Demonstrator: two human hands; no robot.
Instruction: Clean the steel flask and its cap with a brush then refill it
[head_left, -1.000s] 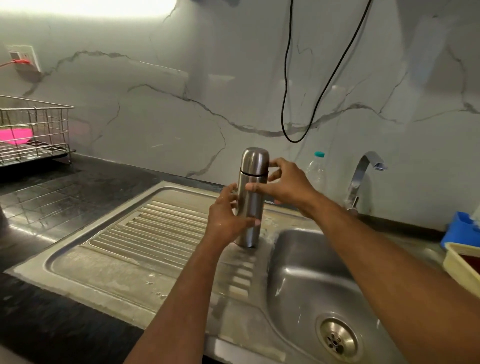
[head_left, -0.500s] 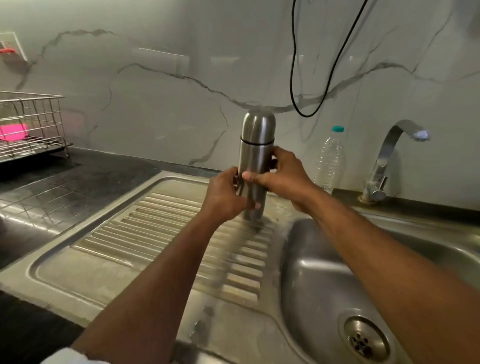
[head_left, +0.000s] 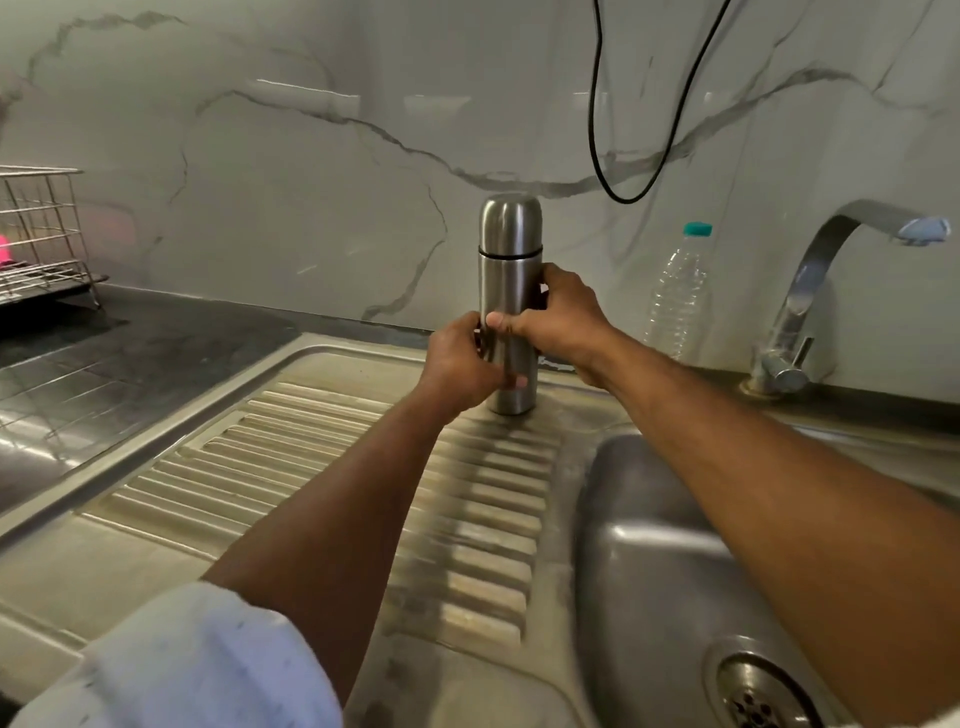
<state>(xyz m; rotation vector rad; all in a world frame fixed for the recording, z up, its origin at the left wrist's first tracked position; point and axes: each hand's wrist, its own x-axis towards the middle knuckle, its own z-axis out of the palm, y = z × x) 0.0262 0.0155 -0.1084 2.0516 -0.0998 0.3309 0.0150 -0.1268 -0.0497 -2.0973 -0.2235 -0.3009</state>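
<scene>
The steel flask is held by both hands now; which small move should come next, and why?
Probably move the right hand up to the cap and unscrew it. The steel flask stands upright on the drainboard, cap closed, while the left hand grips its lower body.

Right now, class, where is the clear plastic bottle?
In the head view the plastic bottle stands upright against the marble wall, right of the steel flask and left of the tap.
</scene>
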